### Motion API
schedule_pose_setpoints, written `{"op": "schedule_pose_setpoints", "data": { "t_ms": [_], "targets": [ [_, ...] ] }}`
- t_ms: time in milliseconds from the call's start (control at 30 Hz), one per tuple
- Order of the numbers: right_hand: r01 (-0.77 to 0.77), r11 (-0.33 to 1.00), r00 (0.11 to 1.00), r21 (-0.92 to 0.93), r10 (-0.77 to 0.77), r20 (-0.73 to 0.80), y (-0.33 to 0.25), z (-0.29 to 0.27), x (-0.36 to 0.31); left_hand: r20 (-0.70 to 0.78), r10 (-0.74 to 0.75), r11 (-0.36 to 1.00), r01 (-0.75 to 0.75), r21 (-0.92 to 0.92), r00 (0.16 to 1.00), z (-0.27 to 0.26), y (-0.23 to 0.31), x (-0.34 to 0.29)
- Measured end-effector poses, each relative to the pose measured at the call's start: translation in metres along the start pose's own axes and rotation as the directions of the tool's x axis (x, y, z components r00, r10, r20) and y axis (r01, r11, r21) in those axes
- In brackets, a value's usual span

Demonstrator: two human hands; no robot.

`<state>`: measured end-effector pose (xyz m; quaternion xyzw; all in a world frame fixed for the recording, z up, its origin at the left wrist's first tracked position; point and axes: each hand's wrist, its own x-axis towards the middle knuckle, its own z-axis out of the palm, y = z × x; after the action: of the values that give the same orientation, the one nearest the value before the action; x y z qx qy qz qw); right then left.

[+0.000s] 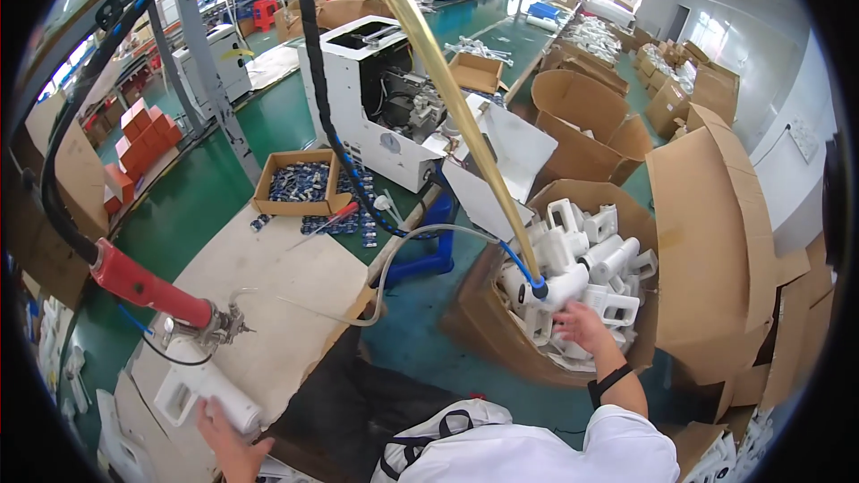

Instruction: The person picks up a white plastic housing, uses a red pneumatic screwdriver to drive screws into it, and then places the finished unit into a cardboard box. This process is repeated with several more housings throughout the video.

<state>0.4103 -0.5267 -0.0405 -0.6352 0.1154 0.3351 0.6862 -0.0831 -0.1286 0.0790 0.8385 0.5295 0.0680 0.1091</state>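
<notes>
The left hand [231, 447], fingers and thumb spread, touched a white handled housing [213, 385] by the worktable's [277, 335] near-left edge, just beside a red power tool [152, 284]; whether it gripped, I couldn't tell. The right hand [583, 328], fingers loosely spread, was over white housings [616, 259] within a carton's [488, 317] near edge.
</notes>
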Motion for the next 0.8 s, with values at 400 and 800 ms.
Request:
{"op": "schedule_pose_setpoints", "data": {
  "t_ms": [400, 800],
  "targets": [
    [0.493, 0.686, 0.232, -0.536, 0.490, 0.840, -0.073, 0.183, -0.083, 0.029, 0.474, 0.873, -0.474, 0.116, 0.880, -0.009, 0.020, 0.101],
    [0.963, 0.179, 0.029, 0.203, -0.813, 0.581, -0.035, 0.508, -0.187, 0.062, -0.022, 0.998, 0.018, 0.066, 0.998, 0.014, 0.013, 0.123]
  ]
}}
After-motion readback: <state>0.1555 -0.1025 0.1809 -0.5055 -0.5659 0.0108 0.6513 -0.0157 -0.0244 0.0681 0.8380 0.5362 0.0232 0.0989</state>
